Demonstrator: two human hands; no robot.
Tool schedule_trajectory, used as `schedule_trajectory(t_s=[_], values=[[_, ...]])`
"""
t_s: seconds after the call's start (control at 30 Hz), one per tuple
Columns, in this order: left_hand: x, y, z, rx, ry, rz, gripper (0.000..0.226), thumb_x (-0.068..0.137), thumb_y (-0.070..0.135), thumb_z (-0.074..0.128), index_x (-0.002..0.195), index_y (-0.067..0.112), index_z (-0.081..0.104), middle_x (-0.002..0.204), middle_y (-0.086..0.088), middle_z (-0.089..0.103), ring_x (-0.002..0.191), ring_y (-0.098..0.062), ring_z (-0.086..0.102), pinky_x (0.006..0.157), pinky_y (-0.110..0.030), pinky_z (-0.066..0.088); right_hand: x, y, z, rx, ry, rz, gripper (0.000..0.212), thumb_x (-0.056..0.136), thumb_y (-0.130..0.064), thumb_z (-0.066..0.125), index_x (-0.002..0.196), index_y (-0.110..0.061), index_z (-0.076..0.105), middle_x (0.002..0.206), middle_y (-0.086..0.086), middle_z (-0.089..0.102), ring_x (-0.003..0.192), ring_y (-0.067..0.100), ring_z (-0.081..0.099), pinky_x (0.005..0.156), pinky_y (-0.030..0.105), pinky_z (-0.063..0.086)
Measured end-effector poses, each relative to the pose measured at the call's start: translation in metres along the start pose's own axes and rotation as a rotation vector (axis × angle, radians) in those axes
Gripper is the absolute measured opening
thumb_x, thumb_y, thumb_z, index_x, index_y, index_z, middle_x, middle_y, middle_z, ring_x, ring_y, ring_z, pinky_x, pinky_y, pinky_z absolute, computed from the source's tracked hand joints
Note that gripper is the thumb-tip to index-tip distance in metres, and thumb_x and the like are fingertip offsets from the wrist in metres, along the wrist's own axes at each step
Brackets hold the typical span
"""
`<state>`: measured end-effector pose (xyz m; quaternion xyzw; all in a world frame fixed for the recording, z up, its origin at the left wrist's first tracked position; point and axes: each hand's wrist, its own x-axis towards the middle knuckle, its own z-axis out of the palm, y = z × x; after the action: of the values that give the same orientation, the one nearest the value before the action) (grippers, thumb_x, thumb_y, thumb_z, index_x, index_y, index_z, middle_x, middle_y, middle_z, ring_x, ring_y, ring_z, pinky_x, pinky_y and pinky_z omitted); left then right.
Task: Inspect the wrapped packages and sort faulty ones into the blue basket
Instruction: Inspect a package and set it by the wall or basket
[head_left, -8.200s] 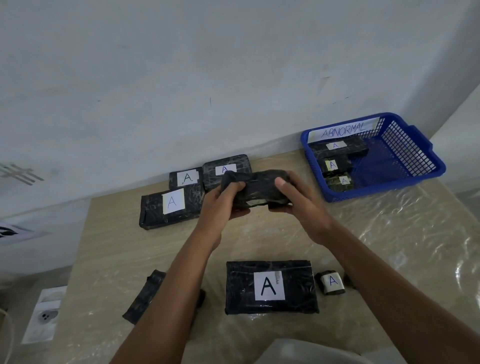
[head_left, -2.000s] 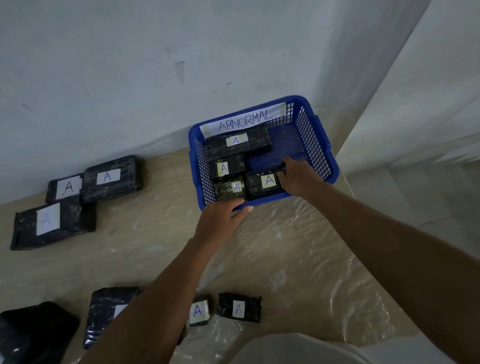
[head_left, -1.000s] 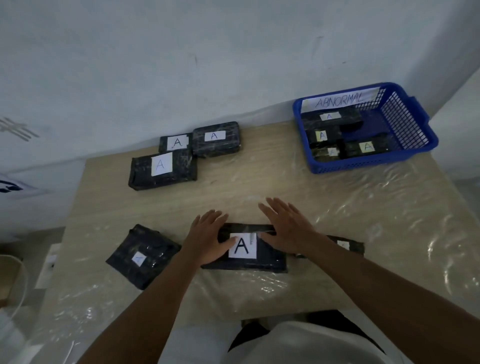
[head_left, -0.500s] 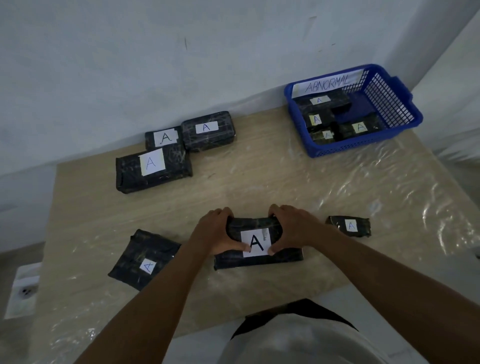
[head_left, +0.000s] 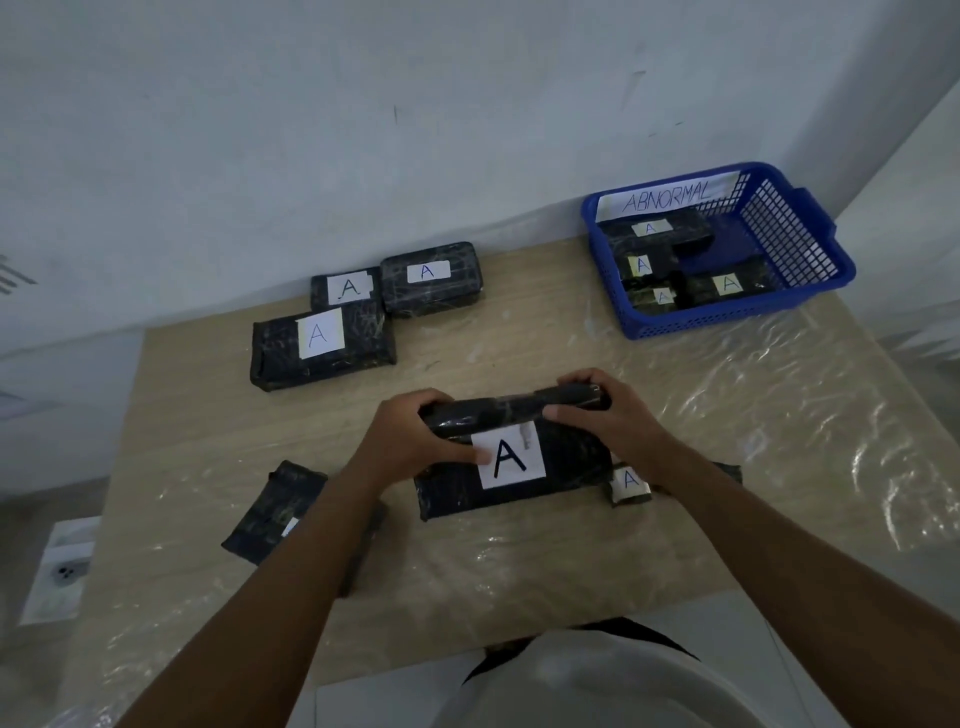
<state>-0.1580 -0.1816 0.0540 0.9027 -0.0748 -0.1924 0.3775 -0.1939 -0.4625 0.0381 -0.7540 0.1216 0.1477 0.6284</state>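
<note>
1. At the centre of the frame, both hands hold a large black wrapped package (head_left: 514, 457) with a white "A" label, its far edge tipped up off the bench (head_left: 519, 561).
2. The left hand (head_left: 410, 441) has its fingers curled over the far left corner, thumb on the label; the right hand (head_left: 605, 421) grips the far right edge, fingers wrapped round it.
3. The step in hand looks like inspection of this package, just begun.
4. Next it probably needs turning so every side and seam shows.
5. If faulty, it belongs in the blue basket (head_left: 810, 270) at upper right, which already holds four packages; otherwise likely with the three packages (head_left: 363, 317) at upper left.
</note>
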Motion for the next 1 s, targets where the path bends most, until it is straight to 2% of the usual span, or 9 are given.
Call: schedule_trajectory(t_s=[0.13,0.23,0.37,0.47,0.57,0.7,0.8,0.9,1.0], values=[[0.005,0.027,-0.020,-0.088,0.073,-0.028,0.066,0.055,0.044,0.099,0.111,0.027,0.070,0.104,0.014,0.069,0.091,-0.002,0.066,0.070,-0.017,0.054,0.001,-0.021,0.002,0.188,0.081,-0.040,0.037,0.085,-0.028,0.084,0.115,-0.020,0.064,0.109,0.008,0.071,0.093,0.020,0.076,0.078,0.037,0.065],[0.006,0.042,-0.022,-0.370,0.264,-0.129,0.066,0.072,0.047,0.088,0.128,0.029,0.059,0.119,0.012,0.061,0.101,-0.005,0.062,0.075,-0.021,0.052,0.004,-0.039,-0.005,0.296,0.122,-0.058,0.038,0.087,-0.028,0.082,0.118,-0.022,0.061,0.109,0.009,0.070,0.085,0.015,0.077,0.069,0.034,0.064],[0.006,0.059,-0.014,-0.760,0.180,-0.326,0.054,0.078,0.051,0.079,0.119,0.019,0.068,0.114,-0.006,0.077,0.094,-0.021,0.077,0.074,-0.033,0.060,0.010,-0.052,-0.017,0.303,0.131,-0.100,0.039,0.085,-0.032,0.083,0.117,-0.028,0.061,0.110,0.007,0.070,0.094,0.020,0.075,0.071,0.033,0.064],[0.006,0.068,-0.012,-0.815,0.239,-0.321,0.031,0.086,0.036,0.080,0.107,0.015,0.072,0.093,-0.003,0.081,0.081,-0.021,0.079,0.065,-0.033,0.062,0.014,-0.057,-0.021,0.304,0.077,-0.077,0.059,0.078,-0.042,0.085,0.127,-0.027,0.057,0.115,0.007,0.069,0.101,0.023,0.073,0.079,0.038,0.064],[0.009,0.072,-0.015,-0.845,0.276,-0.307,0.027,0.085,0.031,0.082,0.104,0.016,0.072,0.093,-0.005,0.081,0.081,-0.023,0.079,0.069,-0.036,0.063,0.017,-0.058,-0.024,0.293,0.017,-0.036,0.067,0.069,-0.050,0.085,0.126,-0.026,0.058,0.115,0.009,0.071,0.102,0.023,0.074,0.085,0.041,0.064],[0.015,0.072,-0.019,-0.845,0.262,-0.287,0.029,0.083,0.032,0.084,0.105,0.016,0.074,0.100,-0.008,0.081,0.091,-0.027,0.079,0.085,-0.045,0.063,0.019,-0.058,-0.025,0.286,0.003,-0.025,0.054,0.074,-0.043,0.087,0.119,-0.022,0.066,0.111,0.007,0.077,0.096,0.021,0.078,0.082,0.040,0.065],[0.017,0.075,-0.024,-0.848,0.196,-0.273,0.040,0.080,0.036,0.083,0.113,0.016,0.072,0.103,-0.006,0.080,0.092,-0.025,0.078,0.083,-0.039,0.062,0.023,-0.062,-0.025,0.335,0.068,-0.031,0.036,0.085,-0.034,0.083,0.114,-0.020,0.069,0.103,0.007,0.079,0.087,0.021,0.079,0.074,0.041,0.066],[0.019,0.072,-0.027,-0.757,0.116,-0.227,0.054,0.074,0.028,0.087,0.122,0.015,0.067,0.109,-0.008,0.079,0.095,-0.026,0.078,0.084,-0.040,0.061,0.028,-0.061,-0.029,0.387,0.080,0.019,0.041,0.082,-0.037,0.085,0.116,-0.017,0.071,0.104,0.009,0.080,0.091,0.026,0.079,0.082,0.048,0.065],[0.022,0.071,-0.026,-0.780,0.153,-0.229,0.049,0.078,0.017,0.086,0.123,0.009,0.067,0.108,-0.011,0.079,0.097,-0.031,0.077,0.087,-0.044,0.062,0.030,-0.062,-0.032,0.385,0.034,0.037,0.057,0.074,-0.047,0.087,0.121,-0.020,0.069,0.108,0.009,0.079,0.095,0.027,0.078,0.083,0.049,0.064]])
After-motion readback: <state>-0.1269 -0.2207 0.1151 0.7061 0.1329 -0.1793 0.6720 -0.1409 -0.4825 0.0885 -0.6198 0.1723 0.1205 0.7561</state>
